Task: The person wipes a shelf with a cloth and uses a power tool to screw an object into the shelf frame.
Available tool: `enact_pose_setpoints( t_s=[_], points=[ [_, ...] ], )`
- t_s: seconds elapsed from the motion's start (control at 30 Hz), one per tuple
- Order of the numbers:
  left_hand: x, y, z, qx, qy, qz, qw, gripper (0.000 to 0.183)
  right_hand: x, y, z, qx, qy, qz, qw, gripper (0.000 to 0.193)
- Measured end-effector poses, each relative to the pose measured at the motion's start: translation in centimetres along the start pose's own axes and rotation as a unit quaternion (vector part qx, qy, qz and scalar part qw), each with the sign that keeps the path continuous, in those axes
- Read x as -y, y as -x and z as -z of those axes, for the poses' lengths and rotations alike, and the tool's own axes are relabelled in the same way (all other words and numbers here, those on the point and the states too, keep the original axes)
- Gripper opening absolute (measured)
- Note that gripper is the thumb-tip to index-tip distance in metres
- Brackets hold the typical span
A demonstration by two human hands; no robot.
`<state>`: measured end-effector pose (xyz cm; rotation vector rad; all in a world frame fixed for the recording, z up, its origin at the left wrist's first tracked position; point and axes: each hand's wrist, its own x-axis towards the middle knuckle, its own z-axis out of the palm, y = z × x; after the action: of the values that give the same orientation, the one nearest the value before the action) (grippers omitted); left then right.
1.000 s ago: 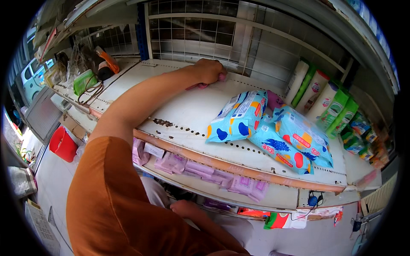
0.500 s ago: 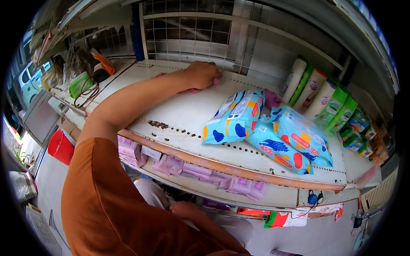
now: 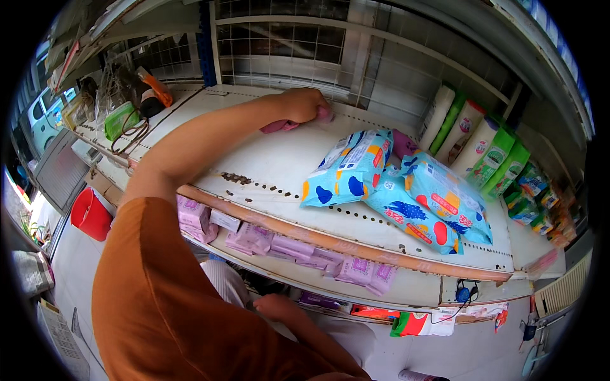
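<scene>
My left hand (image 3: 304, 105) is closed on a pink cloth (image 3: 279, 126) and presses it to the back of the white metal shelf (image 3: 254, 171), near the wire grid. Part of the cloth bunches out past my fingers, and my forearm covers some of it. Low down in the view, my right hand (image 3: 274, 307) rests by my knee below the shelf edge; how its fingers lie is hard to make out. To the right of the cloth, several light blue packs of wipes (image 3: 349, 168) are heaped on the same board, with something purple (image 3: 403, 145) behind them.
Bottles and green packs (image 3: 492, 159) line the right end of the shelf. At the left end are a green pack (image 3: 119, 120) and a cord. Lilac packs (image 3: 295, 247) fill the tier below. A red bucket (image 3: 89, 214) stands on the floor at left.
My left hand has shifted slightly along the back of the shelf, and the cloth's trailing end has drawn in to the right. My right hand stays where it was.
</scene>
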<state>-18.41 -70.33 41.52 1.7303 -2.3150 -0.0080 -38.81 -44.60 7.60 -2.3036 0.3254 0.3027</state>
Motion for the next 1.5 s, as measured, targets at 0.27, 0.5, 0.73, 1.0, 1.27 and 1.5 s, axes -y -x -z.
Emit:
enact_pose_setpoints(
  t_s=[0.27,0.5,0.73,1.0,1.27,1.5],
  points=[
    [-1.9,-0.6,0.0,-0.028,-0.054,0.065,0.996,0.027,1.0,0.1,0.6,0.005,0.022,0.002,1.0,0.021],
    [-1.3,-0.9,-1.0,-0.084,-0.072,0.067,0.992,0.025,0.0,0.5,0.6,-0.028,0.042,0.016,0.999,0.019],
    [-2.7,2.5,0.4,-0.006,-0.032,0.014,0.999,0.021,0.1,0.4,-0.1,-0.02,0.015,0.014,1.0,0.019],
    [-1.5,-1.2,-0.7,-0.064,-0.105,0.044,0.991,0.019,1.0,0.6,0.8,0.004,0.001,-0.01,1.0,0.018],
    [-2.9,-0.8,1.1,0.031,0.072,0.156,0.985,0.03,-0.6,0.3,0.6,-0.022,0.026,0.001,0.999,0.019],
    [-4.6,2.4,1.2,0.012,-0.112,0.036,0.993,0.027,0.6,1.1,0.7,0.007,0.023,0.001,1.0,0.023]
  ],
)
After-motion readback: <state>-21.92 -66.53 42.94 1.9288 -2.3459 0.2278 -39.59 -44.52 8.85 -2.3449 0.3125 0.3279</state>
